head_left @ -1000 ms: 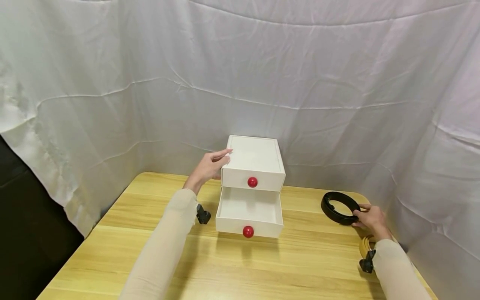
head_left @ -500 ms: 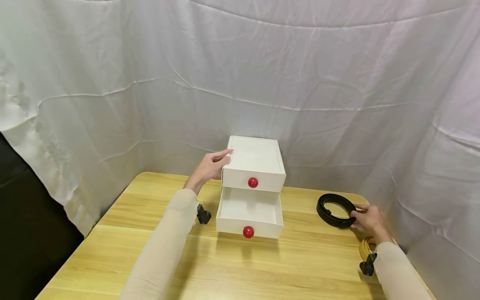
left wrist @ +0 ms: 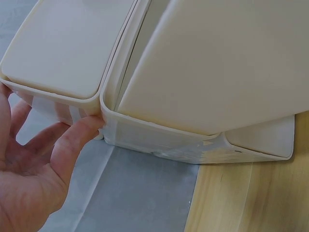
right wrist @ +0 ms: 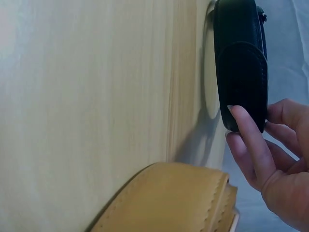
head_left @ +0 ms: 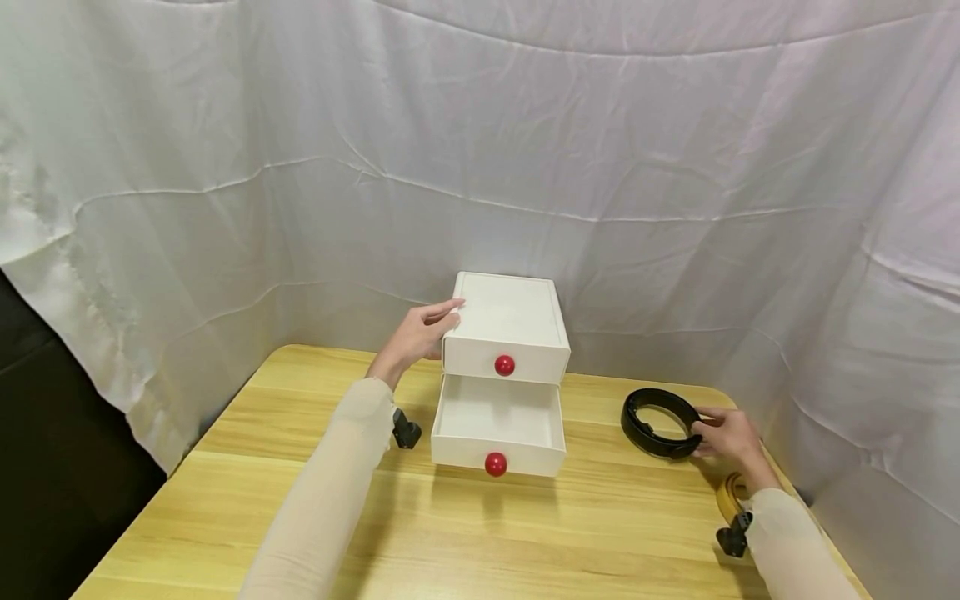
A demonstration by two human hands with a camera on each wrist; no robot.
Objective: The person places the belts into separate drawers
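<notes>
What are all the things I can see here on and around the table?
Drawer box: one, white, back middle of the table; two red knobs.
Bottom drawer: one, white, pulled out, nothing seen inside.
Top drawer: one, white, pushed in.
Black belt: one, coiled in a ring, right side of the table.
Tan belt: one, coiled, near right corner, close by the right wrist.
Table: one, light wood.
White cloth: draped behind and to both sides.
Left hand: fingers rest on the drawer box's upper left edge.
Right hand: pinches the black belt's near side.
</notes>
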